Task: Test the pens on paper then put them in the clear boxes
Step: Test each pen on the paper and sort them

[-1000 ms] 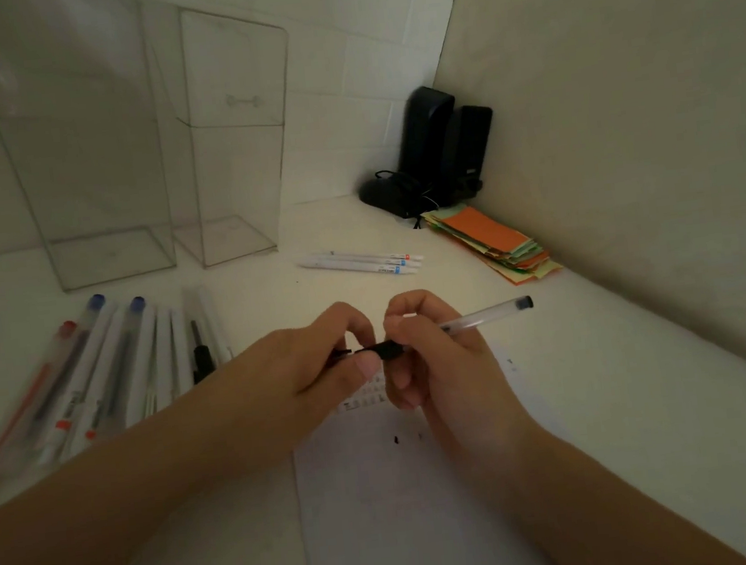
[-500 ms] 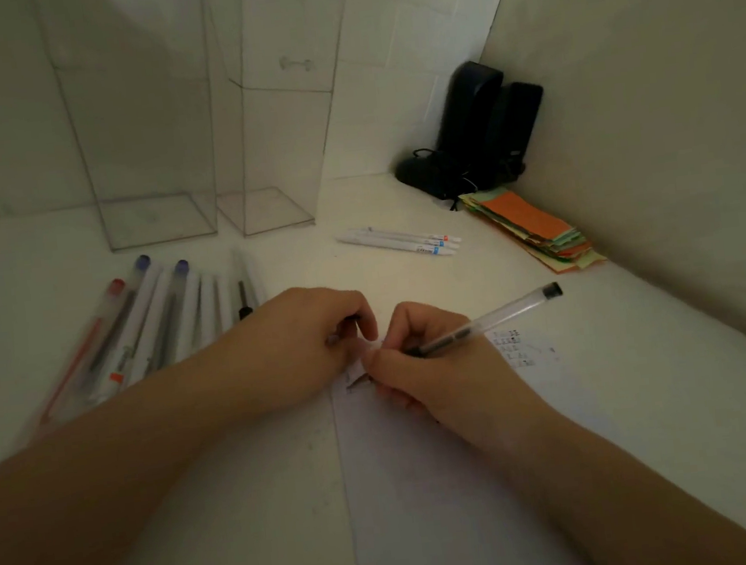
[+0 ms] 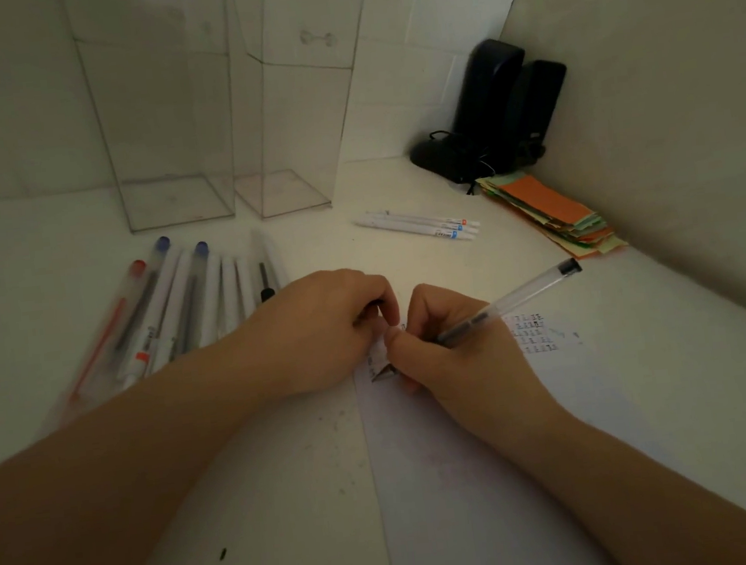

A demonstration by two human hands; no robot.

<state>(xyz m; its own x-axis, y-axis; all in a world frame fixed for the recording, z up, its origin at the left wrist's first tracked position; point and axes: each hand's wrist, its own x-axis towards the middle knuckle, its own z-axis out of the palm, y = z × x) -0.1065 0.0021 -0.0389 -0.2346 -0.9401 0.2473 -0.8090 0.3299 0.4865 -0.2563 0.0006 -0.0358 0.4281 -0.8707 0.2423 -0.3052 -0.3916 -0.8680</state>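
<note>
In the middle of the frame, the right hand (image 3: 451, 343) pinches a clear pen (image 3: 516, 301), tip on the paper (image 3: 474, 478). The left hand (image 3: 321, 329) is curled; what it holds is hidden. Two clear boxes (image 3: 174, 165) stand at upper left.

There is one view only, worn on the person's head, looking forward and steeply down at a white desk (image 3: 292, 498) set in a corner. It sits close: both forearms enter from the bottom edge, and the fingers (image 3: 378, 302) meet near the picture's middle. Beyond the fingers stand two clear boxes (image 3: 171, 133) against the back wall. The wide lens bends the walls' straight edges.
</note>
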